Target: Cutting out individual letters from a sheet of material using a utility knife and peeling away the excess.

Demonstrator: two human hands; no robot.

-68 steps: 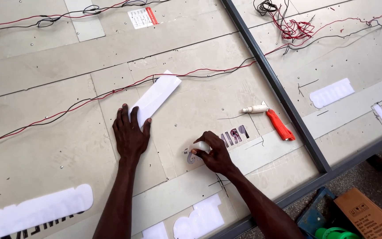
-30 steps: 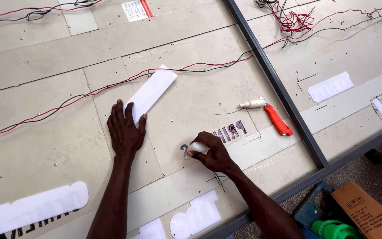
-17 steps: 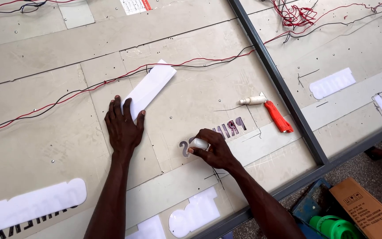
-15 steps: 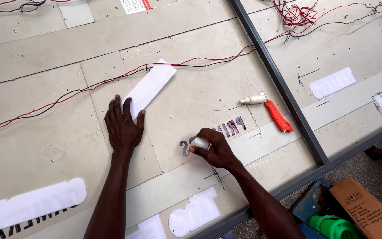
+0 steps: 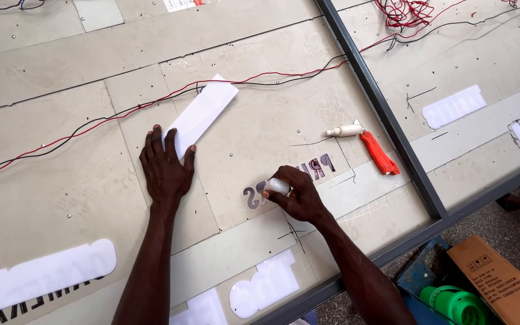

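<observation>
White bottle [image 5: 278, 186] in right hand [image 5: 296, 195]

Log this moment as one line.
left hand: flat on panel, fingertips on white strip | right hand: pressing small white piece onto letters | red-handled tool: lying untouched

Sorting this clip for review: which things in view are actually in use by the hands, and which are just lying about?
In use:
right hand, grip closed on a small white bottle
dark cut-out letters on the panel
left hand, flat on the white strip

Lying about:
red-handled tool
red and black wires
green container
cardboard box
</observation>
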